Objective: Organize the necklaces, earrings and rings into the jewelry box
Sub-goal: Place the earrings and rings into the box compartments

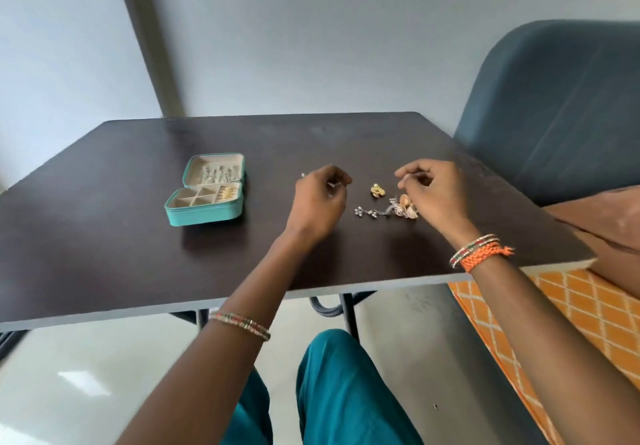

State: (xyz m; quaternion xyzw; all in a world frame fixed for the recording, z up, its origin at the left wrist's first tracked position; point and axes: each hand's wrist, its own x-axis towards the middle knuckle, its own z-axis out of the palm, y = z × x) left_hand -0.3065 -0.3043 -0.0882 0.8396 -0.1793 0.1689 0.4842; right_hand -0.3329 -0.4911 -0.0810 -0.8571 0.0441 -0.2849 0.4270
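Note:
A teal jewelry box (204,214) lies open on the left of the dark table (121,254); silver pieces hang in its lid and gold pieces fill its right compartment. My left hand (320,202) hovers at mid-table with curled fingers pinching a small silver piece whose tip shows at its left. My right hand (433,191) pinches another thin silver piece above a pile of gold and silver earrings (403,207). A silver chain piece (369,212) trails left of the pile, and a gold piece (377,191) lies between my hands.
A blue chair back (554,108) stands at the table's right far corner. An orange patterned cloth (554,323) lies at my right, below the table edge. My knees in teal trousers (346,392) are under the near edge.

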